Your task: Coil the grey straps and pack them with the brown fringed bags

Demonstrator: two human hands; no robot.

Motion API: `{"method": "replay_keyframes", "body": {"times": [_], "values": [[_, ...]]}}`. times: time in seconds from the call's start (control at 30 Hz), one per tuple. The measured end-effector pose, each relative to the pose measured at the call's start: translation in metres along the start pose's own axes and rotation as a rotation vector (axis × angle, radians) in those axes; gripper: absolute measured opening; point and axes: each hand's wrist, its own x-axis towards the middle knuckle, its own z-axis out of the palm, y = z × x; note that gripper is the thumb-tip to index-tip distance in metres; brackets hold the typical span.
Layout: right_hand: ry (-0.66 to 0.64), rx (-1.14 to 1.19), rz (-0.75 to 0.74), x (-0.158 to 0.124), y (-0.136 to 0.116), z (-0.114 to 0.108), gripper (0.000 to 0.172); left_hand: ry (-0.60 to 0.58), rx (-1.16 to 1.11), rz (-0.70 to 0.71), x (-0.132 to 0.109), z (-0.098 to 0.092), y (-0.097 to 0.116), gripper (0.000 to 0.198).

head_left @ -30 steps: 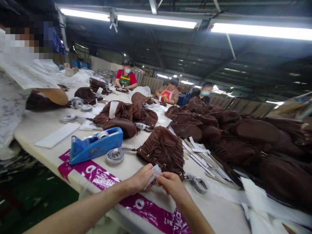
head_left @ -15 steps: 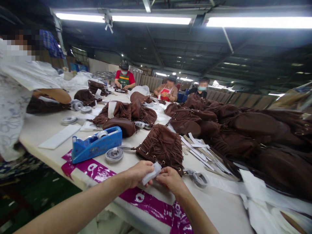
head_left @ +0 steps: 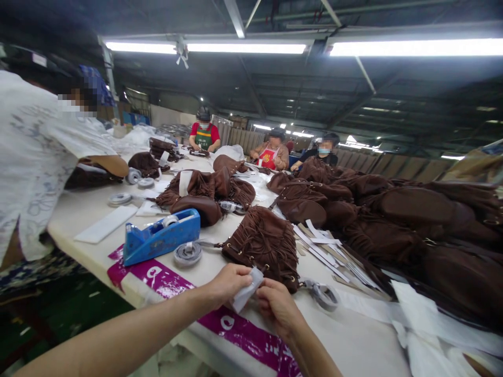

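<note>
A small piece of white, translucent wrapping (head_left: 247, 290) is pinched in my left hand (head_left: 230, 285), just in front of a brown fringed bag (head_left: 263, 241). My right hand (head_left: 277, 303) has its fingers curled together at the wrapping's right edge; whatever lies between them is too small to make out. The bag lies on the table with its ringed edge towards me. A wrapped strap coil (head_left: 187, 254) sits to its left, and another wrapped coil (head_left: 323, 296) to its right. Left of the bag stands a blue tape dispenser (head_left: 162, 235).
Brown bags (head_left: 412, 209) are heaped along the right. Paper strips (head_left: 326, 248) lie beside the heap. Purple printed tape (head_left: 168, 280) runs along the near table edge. A person in a white patterned garment (head_left: 35, 136) leans in at left. Several people sit across the table.
The whole view has shifted slightly down and right. The wrapping is still in my left hand, now tilted a little more upright, while my right fingers stay close at its edge.
</note>
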Motion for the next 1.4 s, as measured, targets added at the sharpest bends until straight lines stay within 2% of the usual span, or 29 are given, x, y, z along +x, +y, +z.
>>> {"method": "replay_keyframes", "body": {"times": [0.1, 0.2, 0.27, 0.3, 0.37, 0.43, 0.5, 0.6, 0.67, 0.77, 0.83, 0.9, 0.97, 1.03, 1.1, 1.2, 1.3, 1.4], "values": [[-0.017, 0.146, 0.018, -0.002, 0.002, 0.006, 0.041, 0.01, 0.013, -0.002, 0.0, 0.0, -0.004, 0.021], [-0.014, 0.308, 0.011, 0.001, 0.007, 0.01, 0.058, 0.16, -0.057, -0.151, -0.001, 0.003, -0.008, 0.033], [-0.017, 0.36, 0.014, 0.005, 0.011, 0.011, 0.064, 0.194, -0.133, -0.21, 0.0, 0.006, -0.012, 0.038], [-0.011, 0.347, 0.016, 0.007, 0.013, 0.012, 0.065, 0.191, -0.149, -0.196, 0.001, 0.007, -0.015, 0.037], [0.018, 0.299, 0.021, 0.011, 0.017, 0.015, 0.065, 0.215, -0.072, -0.078, 0.003, 0.008, -0.021, 0.031], [0.053, 0.223, 0.024, 0.011, 0.019, 0.018, 0.063, 0.28, 0.129, 0.088, 0.004, 0.007, -0.026, 0.023], [0.065, 0.172, 0.027, 0.009, 0.018, 0.016, 0.058, 0.278, 0.35, 0.182, 0.002, 0.004, -0.024, 0.02], [0.001, -0.076, 0.006, 0.001, 0.009, -0.006, 0.049, 0.177, 0.685, 0.168, -0.005, -0.001, -0.008, 0.026], [0.038, -0.403, -0.122, -0.006, 0.0, -0.034, 0.038, 0.205, 0.915, 0.218, -0.008, -0.004, 0.008, 0.027], [0.346, -0.936, -0.453, -0.01, -0.008, -0.08, 0.024, 0.267, 1.133, 0.481, -0.002, -0.011, 0.027, 0.022], [0.477, -1.202, -0.606, -0.009, -0.005, -0.099, 0.028, 0.214, 1.21, 0.663, 0.008, -0.02, 0.031, 0.034], [0.506, -1.37, -0.688, -0.004, 0.0, -0.103, 0.034, 0.158, 1.258, 0.759, 0.021, -0.031, 0.028, 0.051], [0.527, -1.456, -0.73, 0.001, 0.005, -0.098, 0.033, 0.117, 1.282, 0.781, 0.03, -0.042, 0.022, 0.065], [0.518, -1.457, -0.769, 0.006, 0.006, -0.092, 0.029, 0.087, 1.284, 0.774, 0.035, -0.049, 0.016, 0.069], [0.465, -1.385, -0.798, 0.009, 0.003, -0.089, 0.023, 0.079, 1.264, 0.767, 0.034, -0.049, 0.013, 0.065], [0.397, -1.28, -0.79, 0.014, -0.003, -0.091, 0.017, 0.097, 1.268, 0.767, 0.032, -0.04, 0.009, 0.052], [0.367, -1.259, -0.725, 0.02, -0.009, -0.094, 0.009, 0.181, 1.357, 0.719, 0.037, -0.029, 0.004, 0.033], [0.248, -1.204, -0.659, 0.026, -0.013, -0.099, 0.003, 0.272, 1.462, 0.662, 0.05, -0.026, -0.003, 0.012]]}}
